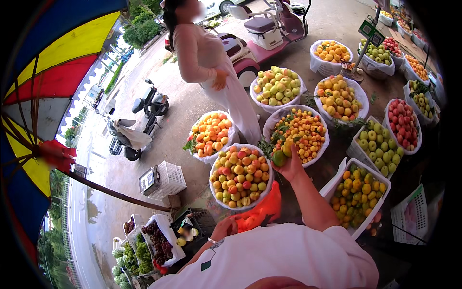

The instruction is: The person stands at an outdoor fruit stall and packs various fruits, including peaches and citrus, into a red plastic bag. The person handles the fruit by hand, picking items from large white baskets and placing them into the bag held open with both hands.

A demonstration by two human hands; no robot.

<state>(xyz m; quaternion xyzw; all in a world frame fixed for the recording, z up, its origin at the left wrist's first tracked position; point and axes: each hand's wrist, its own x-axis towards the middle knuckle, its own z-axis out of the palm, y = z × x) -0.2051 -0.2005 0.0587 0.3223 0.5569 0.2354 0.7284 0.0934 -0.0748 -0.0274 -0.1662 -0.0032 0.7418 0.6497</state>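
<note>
My right hand (pixel 291 168) is stretched out, holding a green fruit (pixel 279 158) and a yellow fruit (pixel 287 148), perhaps mangoes. It is above the near edge of a lined basket of small orange-yellow fruit (pixel 305 132) with green leaves. Close to my body, my left hand (pixel 224 229) grips a red plastic bag (pixel 265 206). Rounded shapes show inside the bag, but its contents are mostly hidden. Just beyond the bag is a basket of yellow and red plums or apricots (pixel 240 177). A white crate of yellow-green mangoes (pixel 357 195) lies beside my right forearm.
A person in pale clothes (pixel 202 54) stands beyond a basket of apricots (pixel 213 133). An umbrella pole (pixel 119 188) slants in from the left, near crates of grapes (pixel 157 238). A pink three-wheeled scooter (pixel 260 50) and a parked electric scooter (pixel 133 126) stand farther off.
</note>
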